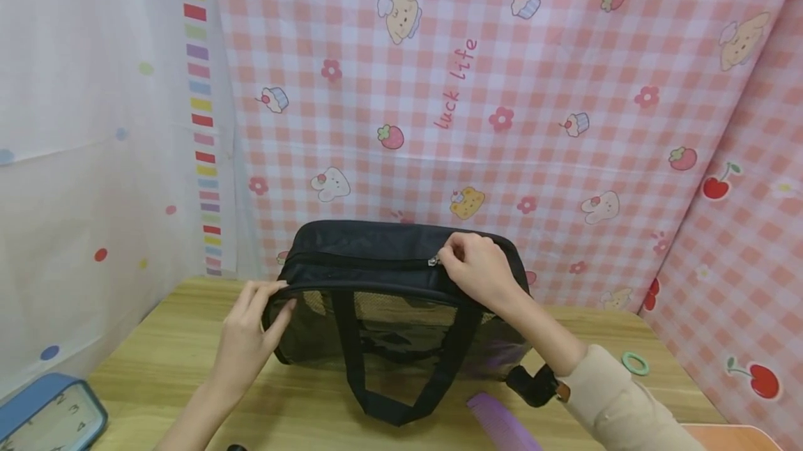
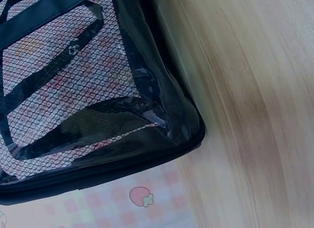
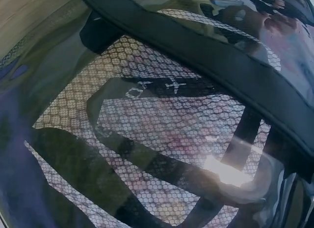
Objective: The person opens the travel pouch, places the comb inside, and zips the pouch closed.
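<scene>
Right hand (image 1: 479,270) has its fingers curled in tight, looks like a pinch on the tab of the silver zipper slider (image 1: 433,262), which sits just left of the fingertips. Zipper (image 1: 364,260) runs lengthwise along the top of the black see-through toiletry bag (image 1: 401,280), from the slider over toward the left hand (image 1: 247,329). That one's got thumb and fingers lightly closed on the bag's left top corner, well apart from the slider. Bag's upright on the wood-grain table (image 1: 157,339), long axis side to side, handle strap (image 1: 383,406) flopped out front, purple comb (image 1: 502,422) near it.

Black bag (image 1: 401,304) | clear front, mesh back | upright | on wooden table (image 1: 169,346)
</scene>
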`<state>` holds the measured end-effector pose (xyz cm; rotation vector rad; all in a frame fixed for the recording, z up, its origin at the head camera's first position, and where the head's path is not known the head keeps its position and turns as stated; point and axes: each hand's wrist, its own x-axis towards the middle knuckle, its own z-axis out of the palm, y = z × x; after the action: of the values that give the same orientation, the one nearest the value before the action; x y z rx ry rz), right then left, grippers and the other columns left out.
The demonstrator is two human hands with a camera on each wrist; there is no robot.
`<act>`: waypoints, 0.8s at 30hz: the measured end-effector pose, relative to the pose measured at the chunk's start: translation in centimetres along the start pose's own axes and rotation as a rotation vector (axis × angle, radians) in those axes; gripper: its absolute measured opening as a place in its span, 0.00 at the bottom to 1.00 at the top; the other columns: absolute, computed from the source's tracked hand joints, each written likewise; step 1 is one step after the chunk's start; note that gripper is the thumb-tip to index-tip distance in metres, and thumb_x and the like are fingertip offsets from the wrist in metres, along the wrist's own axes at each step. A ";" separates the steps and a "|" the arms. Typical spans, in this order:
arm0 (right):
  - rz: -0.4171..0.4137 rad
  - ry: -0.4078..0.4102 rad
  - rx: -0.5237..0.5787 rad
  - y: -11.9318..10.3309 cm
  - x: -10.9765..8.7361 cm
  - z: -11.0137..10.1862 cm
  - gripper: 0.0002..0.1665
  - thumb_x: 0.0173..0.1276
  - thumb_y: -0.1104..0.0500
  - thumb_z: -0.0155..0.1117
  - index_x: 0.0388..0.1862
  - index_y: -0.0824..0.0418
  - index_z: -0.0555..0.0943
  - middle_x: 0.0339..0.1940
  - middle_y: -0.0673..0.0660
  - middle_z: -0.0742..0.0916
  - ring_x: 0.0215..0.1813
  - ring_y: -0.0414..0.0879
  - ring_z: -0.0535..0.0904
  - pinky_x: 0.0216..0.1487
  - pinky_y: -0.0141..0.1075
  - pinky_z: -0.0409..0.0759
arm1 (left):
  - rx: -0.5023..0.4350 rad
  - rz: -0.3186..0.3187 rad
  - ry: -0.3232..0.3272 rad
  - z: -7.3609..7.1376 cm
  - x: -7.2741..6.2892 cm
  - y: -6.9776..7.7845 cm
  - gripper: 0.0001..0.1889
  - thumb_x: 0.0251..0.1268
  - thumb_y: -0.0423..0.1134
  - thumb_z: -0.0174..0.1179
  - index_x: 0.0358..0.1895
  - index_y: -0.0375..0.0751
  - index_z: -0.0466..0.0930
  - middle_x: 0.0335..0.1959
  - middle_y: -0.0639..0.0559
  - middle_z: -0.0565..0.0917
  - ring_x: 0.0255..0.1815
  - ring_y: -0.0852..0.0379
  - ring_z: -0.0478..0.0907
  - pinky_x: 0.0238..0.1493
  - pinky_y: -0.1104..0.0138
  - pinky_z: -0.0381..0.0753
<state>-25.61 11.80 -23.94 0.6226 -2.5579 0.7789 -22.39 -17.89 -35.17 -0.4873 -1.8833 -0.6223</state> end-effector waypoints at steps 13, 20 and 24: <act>-0.052 -0.044 -0.046 -2.3 0.8 1.5 0.13 0.65 0.60 0.49 0.25 0.59 0.80 0.10 0.49 0.73 0.12 0.40 0.61 0.17 0.28 0.56 | -0.002 0.022 0.009 0.3 -0.1 0.0 0.23 0.33 0.19 0.70 0.41 0.31 0.78 0.35 0.44 0.76 0.34 0.51 0.78 0.38 0.75 0.75; -0.041 -0.064 -0.036 -2.9 1.0 1.8 0.15 0.66 0.61 0.48 0.26 0.59 0.81 0.12 0.50 0.76 0.12 0.40 0.60 0.16 0.28 0.55 | -0.003 0.009 0.009 0.1 -0.1 0.0 0.22 0.34 0.20 0.70 0.41 0.31 0.78 0.35 0.44 0.76 0.35 0.51 0.78 0.39 0.76 0.75; 0.007 -0.100 -0.026 -3.5 1.2 1.8 0.16 0.68 0.61 0.46 0.26 0.59 0.81 0.15 0.50 0.79 0.12 0.41 0.62 0.17 0.29 0.57 | -0.002 0.012 0.009 0.1 0.0 0.0 0.22 0.35 0.20 0.70 0.40 0.31 0.78 0.35 0.44 0.76 0.35 0.52 0.78 0.38 0.75 0.75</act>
<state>-25.17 7.73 -23.30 0.6610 -2.6578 0.7328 -22.46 -17.88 -35.20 -0.4957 -1.8708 -0.6178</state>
